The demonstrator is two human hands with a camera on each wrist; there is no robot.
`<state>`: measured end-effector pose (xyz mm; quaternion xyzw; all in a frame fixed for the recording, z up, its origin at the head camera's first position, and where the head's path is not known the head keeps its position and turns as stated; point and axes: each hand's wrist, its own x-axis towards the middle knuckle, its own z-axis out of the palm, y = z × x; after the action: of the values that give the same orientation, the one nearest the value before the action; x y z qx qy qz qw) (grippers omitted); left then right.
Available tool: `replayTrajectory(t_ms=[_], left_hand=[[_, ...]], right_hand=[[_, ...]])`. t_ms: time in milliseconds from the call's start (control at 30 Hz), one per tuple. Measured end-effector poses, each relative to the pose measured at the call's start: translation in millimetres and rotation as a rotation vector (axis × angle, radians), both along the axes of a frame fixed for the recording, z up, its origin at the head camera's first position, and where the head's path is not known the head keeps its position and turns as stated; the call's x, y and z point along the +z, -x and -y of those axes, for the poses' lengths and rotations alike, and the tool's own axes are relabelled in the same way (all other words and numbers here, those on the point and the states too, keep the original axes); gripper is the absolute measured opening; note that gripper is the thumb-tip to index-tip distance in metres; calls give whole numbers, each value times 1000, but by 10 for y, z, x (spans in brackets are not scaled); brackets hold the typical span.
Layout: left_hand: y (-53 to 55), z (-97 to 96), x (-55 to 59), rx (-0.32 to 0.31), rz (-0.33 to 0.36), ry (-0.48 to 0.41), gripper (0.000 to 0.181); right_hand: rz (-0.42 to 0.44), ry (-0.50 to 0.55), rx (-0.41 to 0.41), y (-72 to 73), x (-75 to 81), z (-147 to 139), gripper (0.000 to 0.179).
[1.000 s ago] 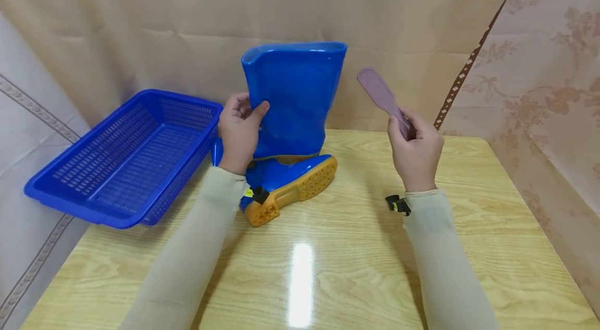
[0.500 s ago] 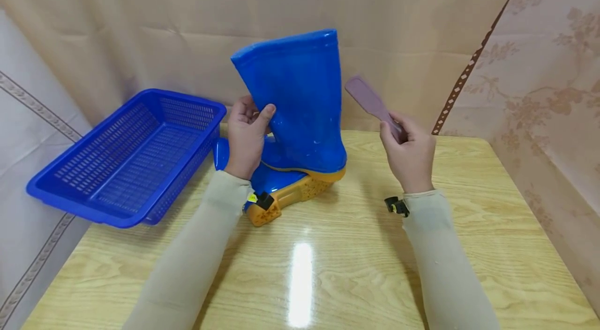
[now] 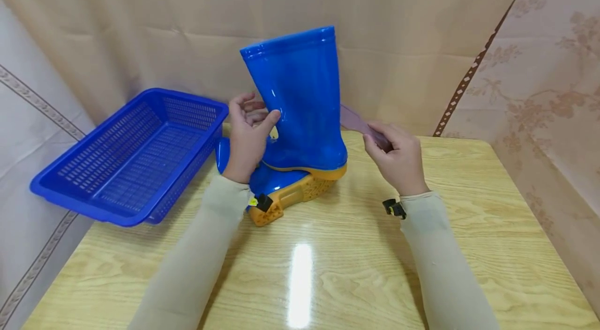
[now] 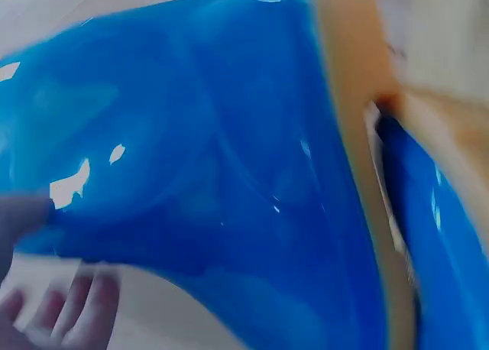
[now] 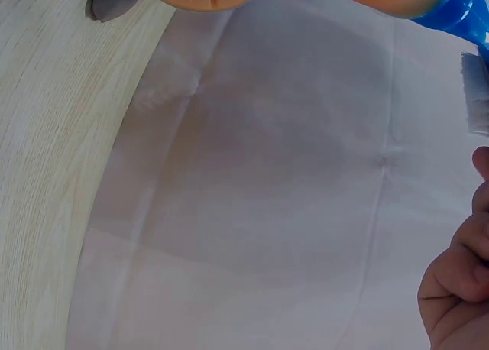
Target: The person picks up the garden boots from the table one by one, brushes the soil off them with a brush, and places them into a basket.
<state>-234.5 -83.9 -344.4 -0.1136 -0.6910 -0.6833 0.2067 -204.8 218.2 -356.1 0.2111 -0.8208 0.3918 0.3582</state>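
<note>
In the head view my left hand point(image 3: 248, 135) pinches a blue rubber boot point(image 3: 304, 101) by the front of its shaft, thumb on the near side. This boot stands nearly upright, its yellow sole overlapping a second blue rubber boot point(image 3: 281, 179) that lies on its side. The left wrist view has the held boot point(image 4: 191, 159) filling most of it. My right hand point(image 3: 398, 155) grips a mauve-backed brush point(image 3: 353, 121) by the handle. The brush's far end is hidden behind the boot's heel side; its pale bristles point(image 5: 475, 94) show at the edge of the right wrist view.
To the left, a blue plastic basket point(image 3: 126, 163) with slotted walls stands on the wood-grain table point(image 3: 356, 267). A beige curtain point(image 3: 187, 17) hangs behind the table, and a floral cloth point(image 3: 553, 90) covers the right side.
The held boot has turned so its heel points right, and it has come down over the lying boot. My right hand has moved left and down, bringing the brush to the boot's back.
</note>
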Motion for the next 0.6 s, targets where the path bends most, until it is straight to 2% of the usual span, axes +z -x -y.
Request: replayTrajectory(t_ms=[100, 133, 167, 233, 333, 433, 600], left_hand=[[-122, -92, 43, 142, -111, 154, 38], [-170, -139, 60, 179, -133, 221, 33], [-222, -189, 78, 190, -140, 279, 31], [-319, -307, 118, 172, -130, 387, 37], [-411, -504, 180, 113, -56, 459, 58], [-407, -657, 226, 107, -3, 474, 68], [-348, -735, 289, 131, 35, 469, 57]], right_hand=[[-10, -10, 18, 1, -7, 5, 21], [-15, -11, 22, 3, -7, 1, 22], [-22, -13, 24, 4, -7, -2, 21], [-36, -16, 27, 4, -5, -9, 21], [-58, -18, 30, 1, 4, -11, 22], [-75, -23, 35, -1, 9, -1, 22], [-105, -34, 38, 1, 10, 39, 22]])
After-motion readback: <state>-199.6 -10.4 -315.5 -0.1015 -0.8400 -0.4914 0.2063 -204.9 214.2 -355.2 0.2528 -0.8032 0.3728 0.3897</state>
